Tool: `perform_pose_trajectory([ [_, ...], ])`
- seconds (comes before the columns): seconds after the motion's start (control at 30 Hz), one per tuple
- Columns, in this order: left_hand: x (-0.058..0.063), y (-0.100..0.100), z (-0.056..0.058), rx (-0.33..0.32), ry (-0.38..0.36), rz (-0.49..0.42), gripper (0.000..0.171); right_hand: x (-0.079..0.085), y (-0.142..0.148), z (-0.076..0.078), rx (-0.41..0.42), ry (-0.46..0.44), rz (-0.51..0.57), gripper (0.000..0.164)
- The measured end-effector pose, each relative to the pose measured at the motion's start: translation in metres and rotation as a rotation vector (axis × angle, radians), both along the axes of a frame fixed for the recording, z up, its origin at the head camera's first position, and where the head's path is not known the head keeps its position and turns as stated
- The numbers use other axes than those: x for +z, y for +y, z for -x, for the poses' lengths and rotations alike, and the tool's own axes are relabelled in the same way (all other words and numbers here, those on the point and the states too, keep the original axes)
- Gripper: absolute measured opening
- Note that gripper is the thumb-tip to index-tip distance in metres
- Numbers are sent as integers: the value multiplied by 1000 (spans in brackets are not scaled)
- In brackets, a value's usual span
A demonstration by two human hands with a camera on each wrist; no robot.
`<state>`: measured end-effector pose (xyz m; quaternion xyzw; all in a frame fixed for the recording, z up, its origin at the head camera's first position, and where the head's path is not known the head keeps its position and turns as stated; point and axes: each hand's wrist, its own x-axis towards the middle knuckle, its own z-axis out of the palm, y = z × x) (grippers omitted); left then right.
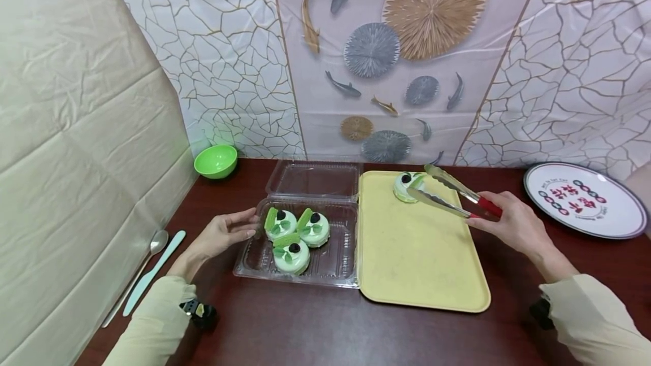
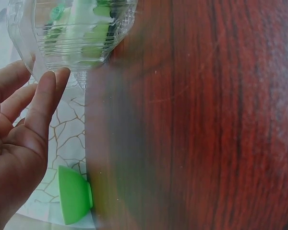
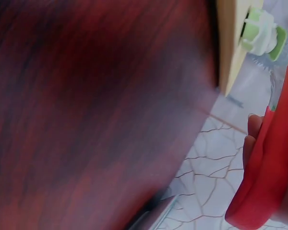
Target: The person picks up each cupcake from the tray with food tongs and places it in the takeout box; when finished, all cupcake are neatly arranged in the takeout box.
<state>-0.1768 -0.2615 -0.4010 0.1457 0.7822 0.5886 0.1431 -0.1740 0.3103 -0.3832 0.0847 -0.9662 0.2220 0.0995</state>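
Note:
My right hand (image 1: 513,225) grips tongs (image 1: 447,207) by their red handles. The tongs' jaws are spread, one tip beyond and one on the near side of a small green-and-white cake (image 1: 404,191) at the back of the yellow tray (image 1: 417,253). I cannot tell whether they touch it. My left hand (image 1: 218,239), fingers extended, is at the left side of a clear plastic box (image 1: 335,253) with its lid folded back. Three similar cakes (image 1: 292,257), each with a dark berry and leaves on top, are inside. In the left wrist view the fingertips (image 2: 62,73) reach the box's wall.
A green bowl (image 1: 216,161) stands at the back left. Left of the box lie a spoon (image 1: 157,242) and a pale blue knife (image 1: 152,275). A white oval plate (image 1: 585,202) with red lettering is at the right. Curtains hang behind and left.

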Motion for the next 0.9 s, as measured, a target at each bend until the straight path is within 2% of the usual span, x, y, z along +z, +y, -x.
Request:
perform_pose_trajectory([
  [0.23,-2,0,-1,-9,20,3,61,-6,7,7,-13,-73,-15,70],
  [0.37,-2,0,-1,11,6,15,60,-8,6,10,-3,-96,-17,69],
  [0.5,-1,0,-1,32,-8,32,60,-10,5,14,3,-109,-20,67],
  [0.9,1,0,0,23,-7,40,60,-10,2,22,17,-143,-42,70],
])
